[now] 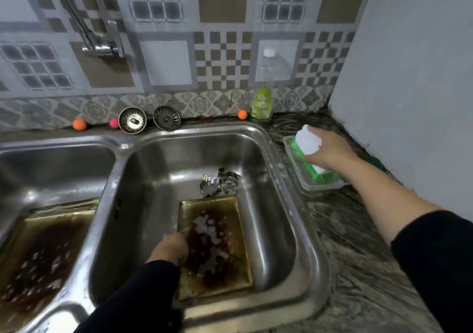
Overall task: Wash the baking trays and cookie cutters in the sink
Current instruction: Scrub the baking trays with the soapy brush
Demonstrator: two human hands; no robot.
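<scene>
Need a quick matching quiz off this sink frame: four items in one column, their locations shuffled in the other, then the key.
Items:
1. cookie cutters
2. dish soap bottle
3. sink strainers
4. white and green sponge

Places:
A. under the right hand, over a clear tray on the counter
B. back of the right basin, behind the baking tray that the left hand touches
C. propped on the ledge behind the sink
D. standing by the wall, next to an orange ball

Pairs: 1-B, 2-D, 3-C, 4-A
</scene>
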